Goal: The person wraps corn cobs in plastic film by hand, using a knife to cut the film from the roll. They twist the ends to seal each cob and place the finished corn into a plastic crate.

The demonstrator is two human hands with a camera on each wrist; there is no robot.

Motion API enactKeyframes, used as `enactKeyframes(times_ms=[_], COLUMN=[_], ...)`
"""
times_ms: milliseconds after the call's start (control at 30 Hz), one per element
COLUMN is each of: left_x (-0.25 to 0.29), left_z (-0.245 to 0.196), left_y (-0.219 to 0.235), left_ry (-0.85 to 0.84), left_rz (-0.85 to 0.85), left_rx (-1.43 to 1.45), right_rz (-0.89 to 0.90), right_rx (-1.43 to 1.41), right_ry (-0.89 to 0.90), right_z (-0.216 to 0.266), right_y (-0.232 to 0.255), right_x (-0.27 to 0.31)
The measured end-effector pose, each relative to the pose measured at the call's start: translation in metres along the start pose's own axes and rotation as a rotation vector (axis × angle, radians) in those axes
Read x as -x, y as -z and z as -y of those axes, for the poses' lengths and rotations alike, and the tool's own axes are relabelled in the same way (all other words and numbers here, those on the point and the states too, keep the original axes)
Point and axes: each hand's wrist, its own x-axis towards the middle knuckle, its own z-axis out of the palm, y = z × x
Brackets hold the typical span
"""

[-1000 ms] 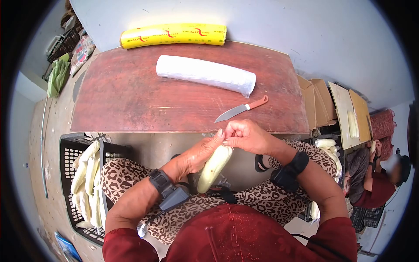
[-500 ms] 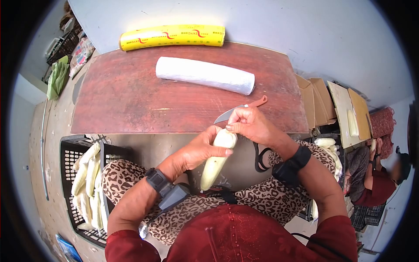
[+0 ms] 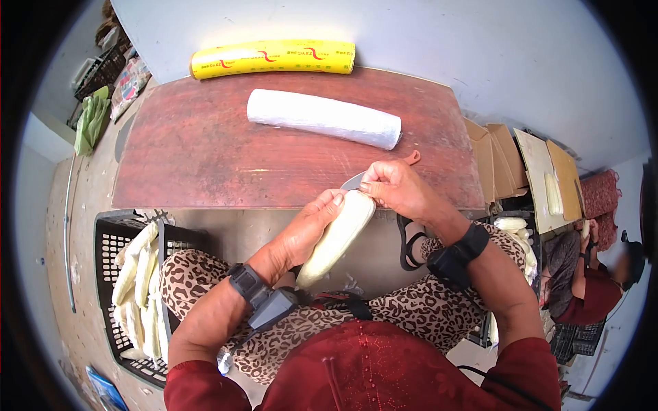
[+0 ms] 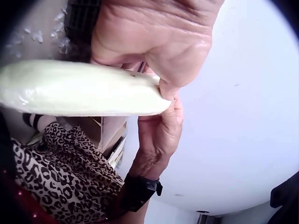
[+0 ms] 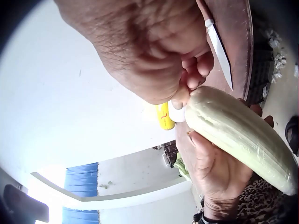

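A pale, long vegetable (image 3: 338, 240) with a shiny film on it slants over the lap, below the table's front edge. The left hand (image 3: 306, 229) grips its side near the upper end, thumb along it; the right wrist view shows that hand (image 5: 223, 173) behind the vegetable (image 5: 243, 135). With thumb and fingers curled together, the right hand (image 3: 401, 192) pinches at the upper tip. In the left wrist view the right hand (image 4: 160, 135) meets the tip of the vegetable (image 4: 84, 88). Partly behind the right hand lies a knife (image 3: 353, 182) on the table.
On the red-brown table (image 3: 185, 151) lie a white film roll (image 3: 322, 118) and a yellow roll (image 3: 274, 58). A black crate (image 3: 110, 240) of pale vegetables stands at the left. Cardboard (image 3: 504, 161) and another seated person (image 3: 589, 288) are at the right.
Both hands have moved slightly up, the right now partly covering the knife. The vegetable has turned in the left hand, whose thumb has drawn back from across it since half a second ago.
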Motion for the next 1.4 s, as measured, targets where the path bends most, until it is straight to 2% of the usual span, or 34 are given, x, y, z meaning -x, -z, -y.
enactKeyframes(times_ms=[167,267,367,500,567,700,867,1100,1200,1300,1400], left_x=[0.004,0.004,0.003,0.001,0.002,0.001,0.001,0.000,0.000,0.001,0.000], left_z=[-0.006,0.000,0.001,-0.004,-0.006,-0.004,-0.009,-0.013,-0.014,-0.016,-0.016], left_y=[-0.001,-0.011,-0.012,-0.008,-0.007,-0.001,0.001,-0.001,-0.001,-0.003,-0.001], left_ry=[0.078,-0.070,-0.033,-0.014,0.001,-0.016,-0.027,-0.049,-0.057,-0.078,-0.102], left_rz=[0.102,0.015,-0.100,-0.057,-0.004,0.033,0.097,0.087,0.083,0.047,0.018], left_rx=[-0.077,-0.348,-0.318,-0.233,-0.114,-0.085,-0.015,0.010,0.022,0.053,0.054], right_rz=[0.034,0.042,0.051,0.059,0.075,0.078,0.125,0.109,0.065,-0.124,-0.262], right_rx=[0.014,0.019,-0.038,-0.140,-0.151,-0.154,-0.360,-0.582,-0.521,-0.211,0.198], right_ry=[0.067,0.099,0.044,-0.013,0.010,0.041,-0.015,-0.076,-0.061,0.007,0.316], right_z=[-0.005,-0.013,-0.004,-0.002,-0.002,-0.001,-0.012,-0.014,-0.010,0.003,-0.009], right_y=[-0.006,-0.009,-0.008,-0.007,-0.007,-0.007,-0.003,0.000,-0.001,-0.010,-0.016], right_x=[-0.004,-0.008,-0.006,-0.007,-0.007,-0.008,-0.013,-0.012,-0.011,-0.006,-0.010])
